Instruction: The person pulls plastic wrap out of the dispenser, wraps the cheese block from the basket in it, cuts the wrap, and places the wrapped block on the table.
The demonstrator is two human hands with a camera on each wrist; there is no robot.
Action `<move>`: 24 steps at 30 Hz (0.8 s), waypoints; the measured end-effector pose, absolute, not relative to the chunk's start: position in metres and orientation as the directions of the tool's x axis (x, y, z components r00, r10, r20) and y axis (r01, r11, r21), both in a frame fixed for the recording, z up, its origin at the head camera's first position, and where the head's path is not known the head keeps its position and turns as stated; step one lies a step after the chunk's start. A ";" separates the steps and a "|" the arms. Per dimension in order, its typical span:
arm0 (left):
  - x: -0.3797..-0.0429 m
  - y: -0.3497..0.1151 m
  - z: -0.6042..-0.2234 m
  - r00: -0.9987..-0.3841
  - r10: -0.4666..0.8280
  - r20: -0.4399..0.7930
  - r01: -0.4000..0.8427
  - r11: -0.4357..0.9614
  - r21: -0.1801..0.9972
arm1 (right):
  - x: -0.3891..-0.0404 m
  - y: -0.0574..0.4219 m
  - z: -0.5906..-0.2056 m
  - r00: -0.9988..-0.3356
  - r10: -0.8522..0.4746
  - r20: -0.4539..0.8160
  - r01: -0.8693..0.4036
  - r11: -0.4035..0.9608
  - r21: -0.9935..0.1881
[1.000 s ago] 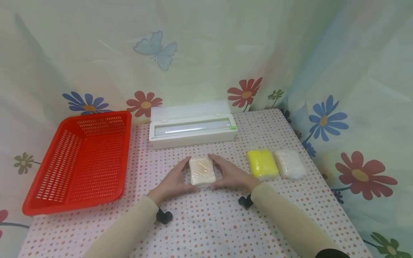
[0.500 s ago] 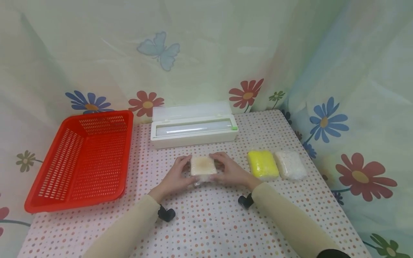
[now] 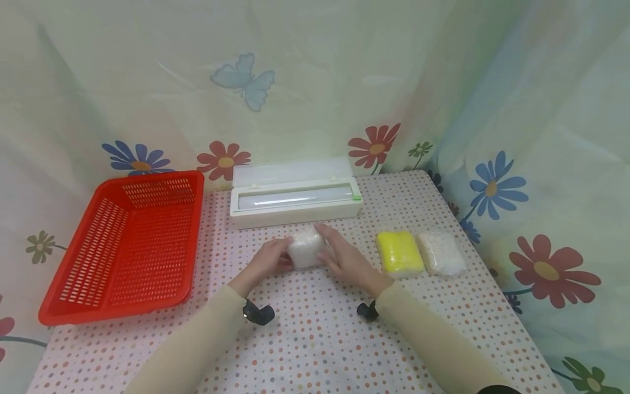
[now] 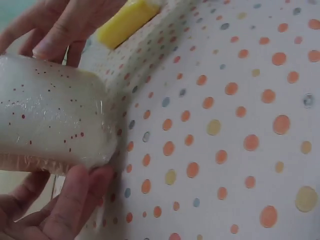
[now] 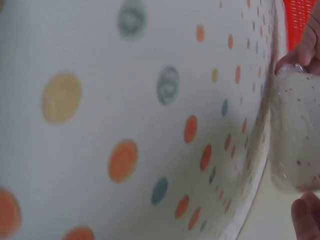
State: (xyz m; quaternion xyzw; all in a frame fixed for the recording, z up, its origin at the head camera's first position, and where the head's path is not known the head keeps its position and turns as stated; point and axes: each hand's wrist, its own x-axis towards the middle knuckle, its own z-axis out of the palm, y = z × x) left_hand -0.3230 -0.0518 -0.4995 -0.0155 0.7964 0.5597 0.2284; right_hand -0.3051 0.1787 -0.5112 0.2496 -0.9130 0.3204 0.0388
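Note:
A small square block wrapped in clear film [image 3: 306,249] is held between both hands over the middle of the table. Its whitish, red-specked face [image 4: 50,110] shows in the left wrist view. My left hand [image 3: 268,260] grips the block at its left side, fingertips at the edge. On the right side my right hand [image 3: 350,258] holds it, thumb on the near side and a finger at the far corner. Film looks loosely bunched at one corner in the right wrist view, where the right hand is mostly out of frame.
At the left stands a red plastic basket [image 3: 193,262]. Behind the hands is a white film dispenser box [image 3: 295,216], lid raised, a film roll inside. To the right lie a wrapped yellow block [image 3: 400,253] and a wrapped whitish block [image 3: 441,253] on the dotted tablecloth [image 3: 315,339].
The wrapped block has been lifted and turned over: its beige face showed before, and a whitish film-covered face shows now. Both hands have shifted their hold on it.

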 end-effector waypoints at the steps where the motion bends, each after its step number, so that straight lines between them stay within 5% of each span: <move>1: -0.324 -0.052 -0.500 -0.887 0.237 -0.397 -0.301 0.358 0.884 | -0.305 0.178 -0.513 -0.861 -0.438 0.258 -0.504 0.666 -0.550; 4: -0.323 -0.050 -0.499 -0.903 0.214 -0.373 -0.265 0.405 0.875 | -0.307 0.173 -0.515 -0.871 -0.400 0.285 -0.490 0.664 -0.565; 8: -0.313 -0.045 -0.499 -0.969 0.208 -0.133 0.001 0.545 0.839 | -0.310 0.166 -0.515 -0.944 -0.252 0.212 -0.328 0.656 -0.680; 12: -0.304 -0.039 -0.504 -0.954 0.295 0.049 0.220 0.580 0.784 | -0.313 0.161 -0.513 -0.990 -0.133 0.045 -0.118 0.613 -0.782; 17: -0.298 -0.041 -0.511 -0.938 0.348 -0.016 0.201 0.576 0.792 | -0.313 0.155 -0.513 -0.991 -0.089 -0.101 0.032 0.573 -0.819; 24: -0.299 -0.053 -0.521 -0.921 0.365 -0.133 0.088 0.529 0.844 | -0.306 0.150 -0.519 -0.992 -0.035 -0.119 0.074 0.604 -0.793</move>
